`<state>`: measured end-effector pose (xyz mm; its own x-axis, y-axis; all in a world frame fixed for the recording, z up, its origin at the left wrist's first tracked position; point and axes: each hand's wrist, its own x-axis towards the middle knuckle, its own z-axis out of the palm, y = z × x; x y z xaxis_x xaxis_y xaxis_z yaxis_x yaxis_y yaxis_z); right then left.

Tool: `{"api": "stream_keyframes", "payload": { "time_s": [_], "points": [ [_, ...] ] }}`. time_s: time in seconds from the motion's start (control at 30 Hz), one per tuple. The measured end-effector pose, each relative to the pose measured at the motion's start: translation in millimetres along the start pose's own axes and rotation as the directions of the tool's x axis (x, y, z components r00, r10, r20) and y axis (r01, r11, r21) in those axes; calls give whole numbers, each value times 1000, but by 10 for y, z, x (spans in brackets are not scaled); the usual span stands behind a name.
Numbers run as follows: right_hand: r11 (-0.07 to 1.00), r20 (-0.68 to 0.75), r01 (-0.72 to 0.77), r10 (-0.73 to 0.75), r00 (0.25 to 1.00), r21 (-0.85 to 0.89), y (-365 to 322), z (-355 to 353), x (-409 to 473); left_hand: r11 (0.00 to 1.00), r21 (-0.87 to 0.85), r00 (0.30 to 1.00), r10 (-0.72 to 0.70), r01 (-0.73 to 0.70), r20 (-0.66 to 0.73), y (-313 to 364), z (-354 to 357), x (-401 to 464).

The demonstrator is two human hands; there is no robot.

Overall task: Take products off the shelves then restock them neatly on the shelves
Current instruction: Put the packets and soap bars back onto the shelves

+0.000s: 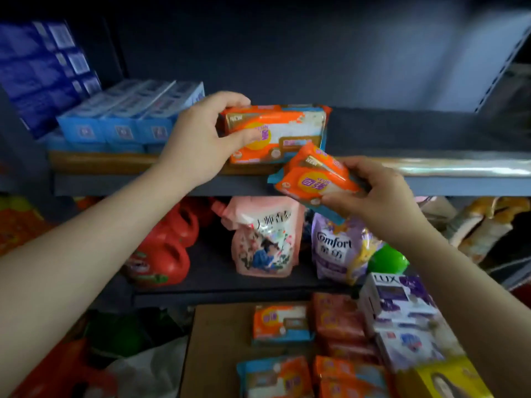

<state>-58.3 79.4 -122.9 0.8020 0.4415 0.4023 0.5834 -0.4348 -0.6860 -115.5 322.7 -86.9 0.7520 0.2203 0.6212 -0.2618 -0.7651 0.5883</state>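
My left hand (201, 139) grips the left end of an orange soap pack stack (287, 130) resting on the upper shelf (431, 170). Just in front of the shelf edge, my right hand (379, 191) holds a second orange soap pack (313, 176), tilted, a little below and right of the first. More of the same orange packs (281, 323) lie in a cardboard box (218, 340) at the bottom of the view.
Blue boxes (129, 119) fill the upper shelf's left side; its right side is bare. On the lower shelf stand red jugs (163, 254), a pink pouch (267, 237) and a purple Comfort pouch (336, 248). Lux soap boxes (396, 297) sit in the box.
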Motion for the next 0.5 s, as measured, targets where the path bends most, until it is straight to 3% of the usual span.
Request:
{"api": "stream_keyframes", "payload": {
  "time_s": [0.13,0.23,0.37,0.5],
  "points": [
    [993,-119,115,-112,987,18,-144,-120,186,995,-49,988,84,-91,-128,-39,-45,251],
    [984,-182,179,-175,968,8,-256,-195,321,991,58,975,130,-121,-179,-96,12,450],
    [975,-195,194,-211,958,-104,-306,-189,567,956,284,994,90,-71,-57,-248,180,617],
    [966,-156,194,-220,963,-169,-391,-186,805,964,252,995,-97,87,29,-380,209,697]
  ]
}}
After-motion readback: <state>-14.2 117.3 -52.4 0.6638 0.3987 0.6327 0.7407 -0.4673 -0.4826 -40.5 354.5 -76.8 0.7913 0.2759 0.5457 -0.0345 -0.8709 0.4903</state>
